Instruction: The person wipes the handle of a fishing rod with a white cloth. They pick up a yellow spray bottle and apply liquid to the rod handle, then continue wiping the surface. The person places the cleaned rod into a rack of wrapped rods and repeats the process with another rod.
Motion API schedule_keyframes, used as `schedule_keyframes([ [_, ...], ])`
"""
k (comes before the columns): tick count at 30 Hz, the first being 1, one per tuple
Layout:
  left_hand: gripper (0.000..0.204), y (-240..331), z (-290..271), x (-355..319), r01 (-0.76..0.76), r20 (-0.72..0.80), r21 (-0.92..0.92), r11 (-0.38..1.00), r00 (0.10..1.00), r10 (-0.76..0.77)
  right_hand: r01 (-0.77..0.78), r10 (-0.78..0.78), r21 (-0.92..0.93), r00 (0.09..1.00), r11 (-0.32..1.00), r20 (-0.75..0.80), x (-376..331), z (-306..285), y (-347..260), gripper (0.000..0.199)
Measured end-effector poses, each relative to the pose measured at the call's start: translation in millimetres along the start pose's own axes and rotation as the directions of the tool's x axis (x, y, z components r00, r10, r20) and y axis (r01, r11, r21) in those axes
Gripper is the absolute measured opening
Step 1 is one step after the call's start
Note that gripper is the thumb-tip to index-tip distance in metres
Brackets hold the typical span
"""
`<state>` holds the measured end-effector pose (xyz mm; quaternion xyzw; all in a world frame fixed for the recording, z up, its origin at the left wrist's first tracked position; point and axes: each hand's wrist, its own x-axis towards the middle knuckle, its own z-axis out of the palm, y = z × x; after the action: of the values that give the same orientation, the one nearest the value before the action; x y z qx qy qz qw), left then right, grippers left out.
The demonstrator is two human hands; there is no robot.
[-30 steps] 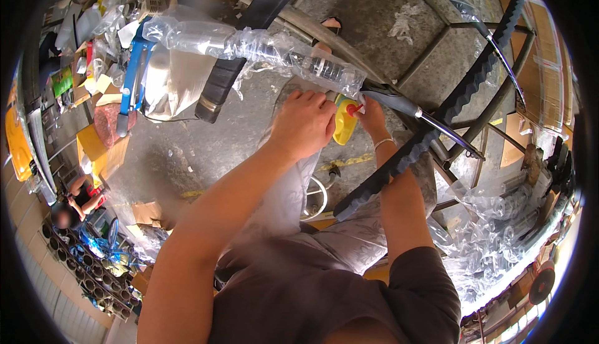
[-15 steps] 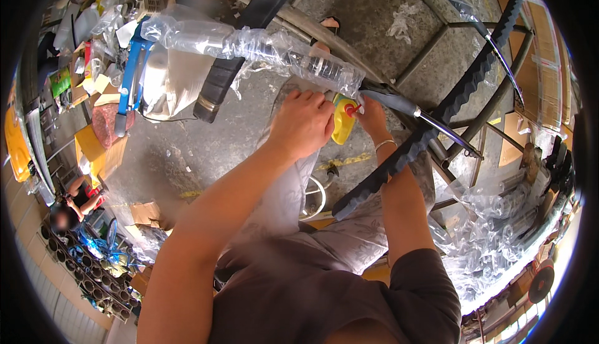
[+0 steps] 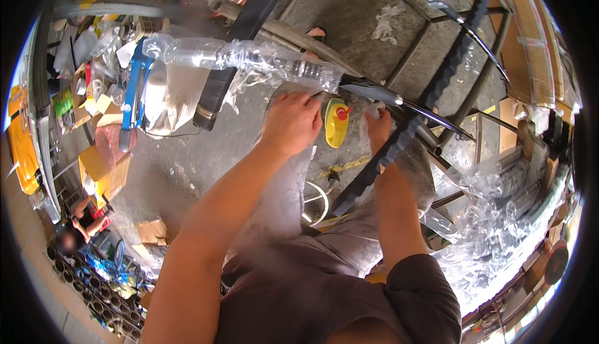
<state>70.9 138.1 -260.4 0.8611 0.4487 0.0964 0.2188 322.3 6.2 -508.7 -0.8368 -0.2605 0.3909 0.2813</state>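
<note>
A rod-shaped part in clear plastic wrap (image 3: pixel 249 54) lies across the far side, with its black sleeve and bare chrome rod (image 3: pixel 430 114) running out to the right. Just below the wrapped end is my left hand (image 3: pixel 292 122), its fingers curled; what they grip, if anything, is hidden. A yellow bottle with a red spout cap (image 3: pixel 336 130) stands out between my two hands, touched by neither as far as I can see. To its right, my right hand (image 3: pixel 378 130) pinches a whitish, see-through piece of plastic film (image 3: pixel 365 122).
A black ridged strip (image 3: pixel 405 138) slants past my right forearm. Metal frame bars (image 3: pixel 412 51) stand beyond. At left hang a blue-framed hacksaw (image 3: pixel 134 91) and white bags (image 3: pixel 178 88). Plastic sleeves (image 3: pixel 499 232) pile up at right. Another person (image 3: pixel 78 232) sits far left.
My right hand has come away from the bottle's red cap, leaving a gap between them. The whole view has shifted slightly, and my left hand stays near the wrapped part.
</note>
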Motion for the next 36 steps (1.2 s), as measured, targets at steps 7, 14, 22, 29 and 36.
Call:
schedule_keyframes([
  [7, 0.016, -2, -3, -2, -0.061, -0.049, 0.005, 0.998, 0.997, 0.061, -0.408, 0.464, 0.72, 0.875, 0.561, 0.135, -73, -24, -44, 0.034],
  [14, 0.034, 2, -10, -11, -0.282, -0.179, 0.033, 0.959, 0.942, 0.283, -0.459, 0.269, 0.887, 0.861, 0.048, 0.431, -129, -47, -13, 0.025],
  [22, 0.045, 35, -64, 56, -0.4, -0.131, 0.293, 0.868, 0.883, 0.451, -0.382, 0.137, 0.924, 0.917, 0.035, 0.374, -197, -109, -72, 0.034],
  [29, 0.035, -8, -80, 64, -0.439, 0.053, 0.29, 0.85, 0.894, 0.444, -0.305, 0.04, 0.952, 0.951, -0.026, 0.306, -229, -148, -115, 0.036],
  [36, 0.024, -11, -78, 64, -0.346, 0.098, 0.33, 0.878, 0.938, 0.333, -0.223, -0.121, 0.966, 0.964, 0.131, 0.239, -242, -182, -151, 0.04],
])
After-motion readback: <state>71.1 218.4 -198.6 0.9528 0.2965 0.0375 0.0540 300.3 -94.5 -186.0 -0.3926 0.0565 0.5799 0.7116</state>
